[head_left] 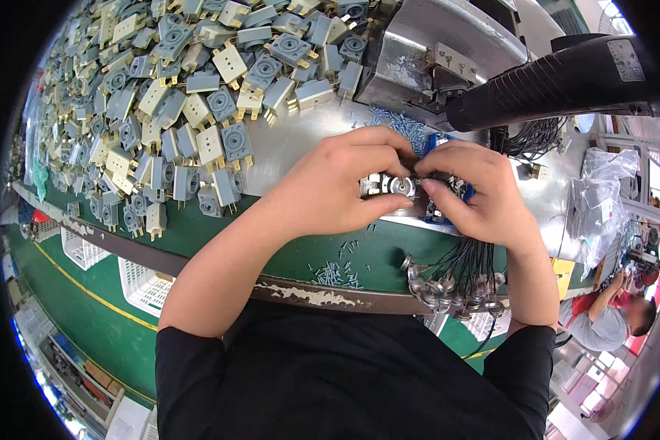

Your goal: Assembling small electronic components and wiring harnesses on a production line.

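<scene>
My left hand (341, 183) and my right hand (477, 191) meet over a small grey switch part with a round metal centre (389, 186). Both hands pinch it, thumbs below and fingers above. Under the part sits a blue fixture (438, 215) on a shiny metal plate (293, 139). A bundle of black wires with round metal ends (451, 282) hangs over the bench edge just below my right wrist. What my right fingertips hold besides the part is hidden.
A large heap of grey and cream switch housings with brass pins (169, 110) covers the bench to the left. Small grey screws (337, 273) lie on the green bench top. A black power screwdriver (557, 77) hangs upper right. Another person (612, 319) works at right.
</scene>
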The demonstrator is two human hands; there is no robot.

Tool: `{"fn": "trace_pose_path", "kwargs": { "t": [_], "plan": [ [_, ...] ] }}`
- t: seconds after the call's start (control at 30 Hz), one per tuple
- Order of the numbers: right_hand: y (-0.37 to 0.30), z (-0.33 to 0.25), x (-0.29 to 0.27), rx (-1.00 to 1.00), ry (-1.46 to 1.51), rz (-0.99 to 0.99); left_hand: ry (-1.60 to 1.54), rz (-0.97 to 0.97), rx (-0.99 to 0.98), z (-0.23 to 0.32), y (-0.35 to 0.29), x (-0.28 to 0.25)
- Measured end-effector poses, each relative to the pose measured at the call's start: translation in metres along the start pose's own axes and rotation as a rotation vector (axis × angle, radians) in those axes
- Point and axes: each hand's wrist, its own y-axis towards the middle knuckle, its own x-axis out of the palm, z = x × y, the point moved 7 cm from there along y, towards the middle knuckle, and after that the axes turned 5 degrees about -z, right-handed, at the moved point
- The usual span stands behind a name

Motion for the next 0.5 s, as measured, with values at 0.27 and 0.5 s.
{"fn": "trace_pose_path", "kwargs": {
  "t": [0.27, 0.5],
  "plan": [
    [0.007, 0.016, 0.002, 0.186, 0.231, 0.066, 0.013, 0.010, 0.010, 0.001, 0.000, -0.001],
    [0.007, 0.008, 0.004, 0.123, 0.183, 0.049, 0.016, -0.002, 0.007, 0.002, 0.002, 0.000]
  ]
}}
